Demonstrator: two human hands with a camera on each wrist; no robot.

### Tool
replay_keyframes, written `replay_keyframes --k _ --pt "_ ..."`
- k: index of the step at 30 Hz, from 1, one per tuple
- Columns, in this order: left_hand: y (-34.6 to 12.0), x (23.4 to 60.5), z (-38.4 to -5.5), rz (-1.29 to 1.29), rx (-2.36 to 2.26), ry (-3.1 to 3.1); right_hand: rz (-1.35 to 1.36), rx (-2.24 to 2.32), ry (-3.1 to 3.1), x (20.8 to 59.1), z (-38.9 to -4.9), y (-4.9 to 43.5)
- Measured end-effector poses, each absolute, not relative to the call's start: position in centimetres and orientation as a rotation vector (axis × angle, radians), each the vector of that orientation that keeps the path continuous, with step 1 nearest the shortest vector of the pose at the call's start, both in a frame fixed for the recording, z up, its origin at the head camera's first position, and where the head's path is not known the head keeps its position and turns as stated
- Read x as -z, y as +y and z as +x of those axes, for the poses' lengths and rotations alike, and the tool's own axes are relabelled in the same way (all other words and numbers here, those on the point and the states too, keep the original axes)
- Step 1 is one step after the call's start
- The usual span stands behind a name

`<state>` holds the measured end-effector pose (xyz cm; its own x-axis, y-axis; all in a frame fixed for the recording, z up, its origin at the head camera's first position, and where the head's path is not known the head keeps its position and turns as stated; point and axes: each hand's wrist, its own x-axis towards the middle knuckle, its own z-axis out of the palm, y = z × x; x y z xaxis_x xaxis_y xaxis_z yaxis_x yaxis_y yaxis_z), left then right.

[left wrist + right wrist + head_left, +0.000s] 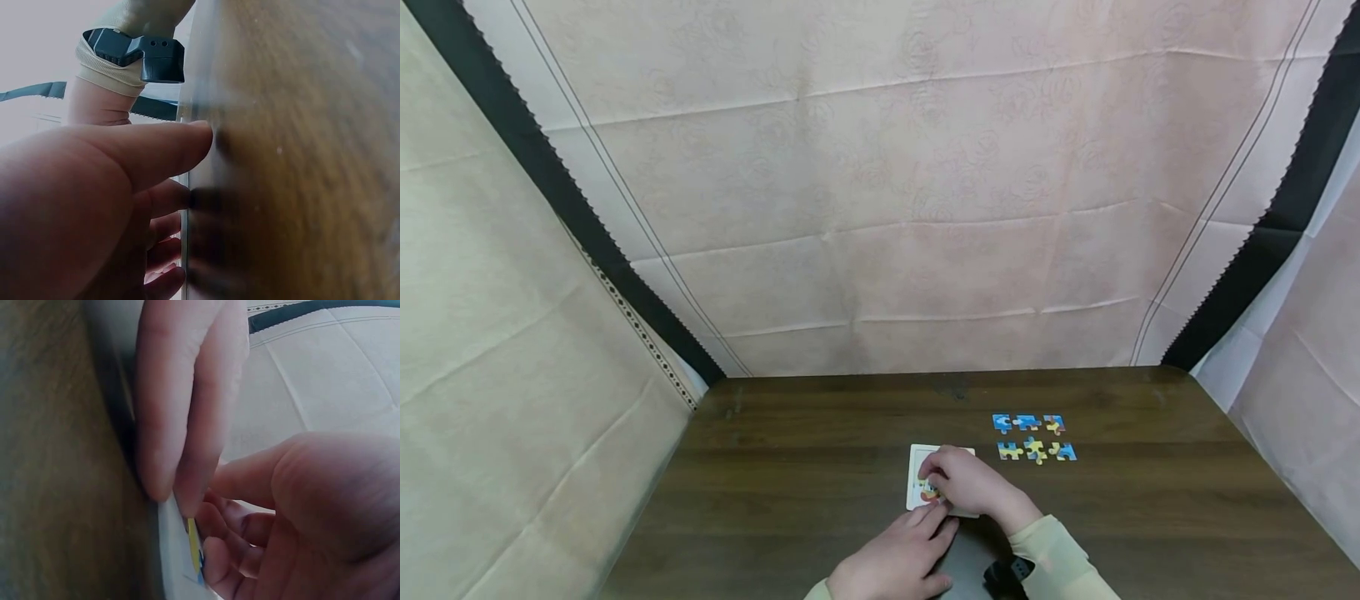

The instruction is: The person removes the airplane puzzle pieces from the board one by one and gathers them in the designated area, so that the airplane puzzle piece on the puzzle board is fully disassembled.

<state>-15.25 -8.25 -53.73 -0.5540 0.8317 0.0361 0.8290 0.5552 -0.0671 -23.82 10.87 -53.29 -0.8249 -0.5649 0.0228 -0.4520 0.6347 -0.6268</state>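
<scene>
A white puzzle board (915, 482) lies near the middle of the dark table. Blue and yellow puzzle pieces (929, 493) show on it, partly covered by my hands. My right hand (972, 483) bends over the board, its thumb and forefinger curled at a puzzle piece. From the side, in the right wrist view, a yellow edge (193, 545) with a bit of blue stands by the right fingertips. Fairly straight fingers of my left hand (901, 550) reach the board's near edge and rest there. Its thumb (169, 147) is spread apart in the left wrist view.
Several loose puzzle pieces (1034, 450), blue and yellow, lie in two rows right of the board. Pale cloth walls (880, 208) enclose the table (775, 467) at the back and sides. A black wrist camera (1009, 573) sits on the right wrist.
</scene>
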Motion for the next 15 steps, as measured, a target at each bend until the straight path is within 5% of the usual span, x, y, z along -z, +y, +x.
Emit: replay_keyframes --k 15 --pt "-8.2 53.12 -15.08 -1.463 -0.02 -2.767 -0.775 1.082 2.595 53.45 -23.85 10.76"
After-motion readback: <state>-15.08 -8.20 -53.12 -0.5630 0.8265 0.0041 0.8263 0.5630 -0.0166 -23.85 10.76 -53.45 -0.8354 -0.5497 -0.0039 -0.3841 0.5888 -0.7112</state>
